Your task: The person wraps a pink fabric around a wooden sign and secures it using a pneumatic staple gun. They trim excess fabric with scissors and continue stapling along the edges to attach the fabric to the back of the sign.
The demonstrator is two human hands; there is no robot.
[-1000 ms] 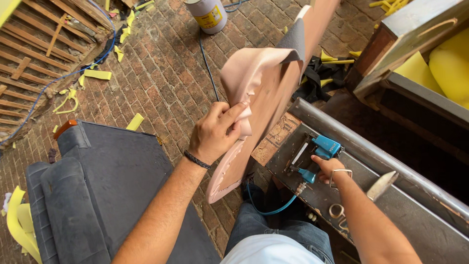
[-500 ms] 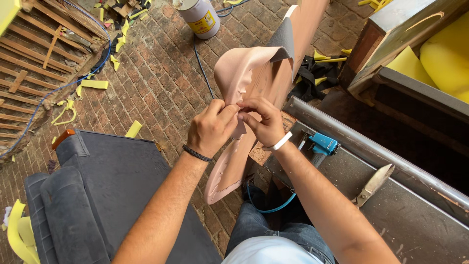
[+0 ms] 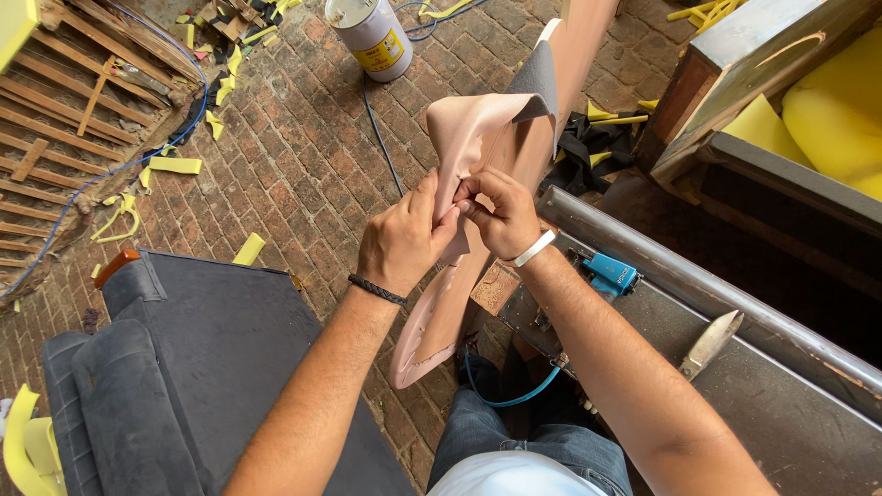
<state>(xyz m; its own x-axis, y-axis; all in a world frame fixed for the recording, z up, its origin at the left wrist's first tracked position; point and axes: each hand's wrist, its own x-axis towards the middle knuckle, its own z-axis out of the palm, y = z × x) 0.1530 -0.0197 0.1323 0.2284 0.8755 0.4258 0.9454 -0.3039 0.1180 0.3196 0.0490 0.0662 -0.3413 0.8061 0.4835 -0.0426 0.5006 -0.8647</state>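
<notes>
Both hands meet at the middle of the scene, pinching the same fold of pink leatherette cover (image 3: 478, 138). The left hand (image 3: 404, 241) is closed, thumb and fingertips pressed on the fold's near edge; the right hand (image 3: 499, 213) is curled shut on the fold from the other side, so the soft sheet is drawn taut between them over the long curved panel (image 3: 441, 312) it wraps. That panel stands tilted, its far end rising past the top of the view and its near end hanging low between the person's knees, probably so the edge being worked sits at chest height. The cover looks smooth and pliant, with a grey fabric backing showing where it flips over at the far end.

Just right of the hands, a blue pneumatic stapler (image 3: 608, 273) lies on a grey metal-edged workbench (image 3: 781, 413), its blue hose (image 3: 501, 395) looping down, within easy reach. A knife (image 3: 709, 343) rests further right on the bench. To the near left sits a dark grey upholstered seat (image 3: 193, 367). The floor is rough brick (image 3: 303, 147), littered with yellow foam scraps (image 3: 175, 165); a white tin can (image 3: 372, 37) stands far off.
</notes>
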